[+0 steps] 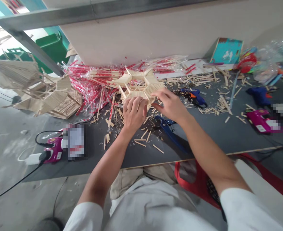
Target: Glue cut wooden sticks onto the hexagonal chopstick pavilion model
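Observation:
A pale wooden stick structure (137,85) with hexagonal openings stands over the dark table, just beyond both hands. My left hand (134,112) is wrapped over its near edge, fingers curled together on the wood. My right hand (167,104) touches the structure's right near side, thumb and index finger bent around its edge. Whether a small stick sits between those fingertips is too small to tell. Below the hands lie short cut sticks (158,149) and a blue-handled cutter (169,133).
A larger stick model (47,96) stands at the left. Red-and-clear wrappers (90,80) lie behind. Blue glue guns (195,97) and a magenta power strip (263,121) are at the right; another magenta strip (56,150) with cables sits at the front left.

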Tool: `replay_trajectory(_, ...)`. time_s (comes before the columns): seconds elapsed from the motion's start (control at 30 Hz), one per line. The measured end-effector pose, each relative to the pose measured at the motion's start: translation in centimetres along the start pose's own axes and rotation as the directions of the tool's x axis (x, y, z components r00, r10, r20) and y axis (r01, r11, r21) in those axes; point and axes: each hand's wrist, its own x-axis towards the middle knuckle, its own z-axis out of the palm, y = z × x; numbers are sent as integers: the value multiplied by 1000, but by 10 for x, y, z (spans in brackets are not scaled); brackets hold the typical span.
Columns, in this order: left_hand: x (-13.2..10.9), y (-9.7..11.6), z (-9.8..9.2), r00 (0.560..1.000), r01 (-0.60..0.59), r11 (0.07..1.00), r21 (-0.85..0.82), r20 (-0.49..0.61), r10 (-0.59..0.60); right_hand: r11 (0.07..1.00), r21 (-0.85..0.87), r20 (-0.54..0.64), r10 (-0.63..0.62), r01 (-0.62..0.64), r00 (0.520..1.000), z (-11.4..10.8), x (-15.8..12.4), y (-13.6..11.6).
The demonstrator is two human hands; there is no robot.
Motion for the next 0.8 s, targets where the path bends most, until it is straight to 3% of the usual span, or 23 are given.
replay_trajectory(0.1,0,0,2,995,-58,997,48,-73,61,992,69,-134,112,-103,985,8,-10,9)
replay_trajectory(0.17,1,1,1,990,-85,994,69,-103,91,990,77,-161,132,-121,978,15,-16,14)
replay_trajectory(0.5,4,4,2,995,-76,997,-5,-67,76,962,172,-132,235,-211,963,27,-29,15)
replay_trajectory(0.8,5,3,-1,996,-88,996,0,-33,88,936,270,-53,251,-228,967,34,-29,11)
